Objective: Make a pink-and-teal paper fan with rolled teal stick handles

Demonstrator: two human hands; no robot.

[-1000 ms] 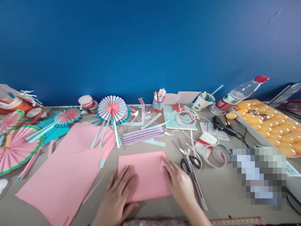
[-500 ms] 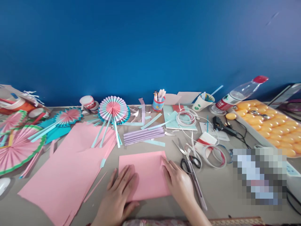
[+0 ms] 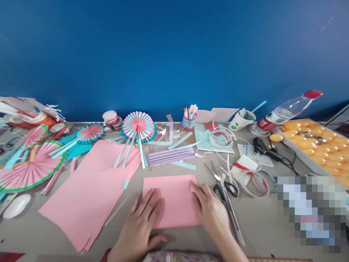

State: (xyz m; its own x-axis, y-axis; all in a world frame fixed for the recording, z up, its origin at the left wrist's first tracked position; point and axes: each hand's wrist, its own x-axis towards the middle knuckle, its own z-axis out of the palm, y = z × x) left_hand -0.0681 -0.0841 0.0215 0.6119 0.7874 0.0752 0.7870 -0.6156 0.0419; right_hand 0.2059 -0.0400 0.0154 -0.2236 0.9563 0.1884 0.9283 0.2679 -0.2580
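Note:
A sheet of pink paper (image 3: pixel 174 200) lies flat on the table in front of me. My left hand (image 3: pixel 144 218) rests on its left side, fingers spread and laid flat, with the thumb off the lower edge. At the right edge, my right hand (image 3: pixel 212 207) has its fingers close together and closed on the paper's border, where a small fold shows near the upper corner. Scissors (image 3: pixel 222 180) and a slim pale cutter-like tool (image 3: pixel 233 218) lie just right of that hand. Beyond the sheet sits a pleated purple paper strip (image 3: pixel 171 156).
Left of me is a stack of pink paper (image 3: pixel 89 185), with a pleated fan (image 3: pixel 138 125) at its far end. A white mouse (image 3: pixel 16 206) lies further left. Tape rolls (image 3: pixel 255 183), a glue gun (image 3: pixel 267 149), a tilted bottle (image 3: pixel 283 112) and a tray of yellow balls (image 3: pixel 313 145) occupy the right.
The view has turned slightly left, so everything sits further right in it. Both hands stay on the pink paper in nearly the same places.

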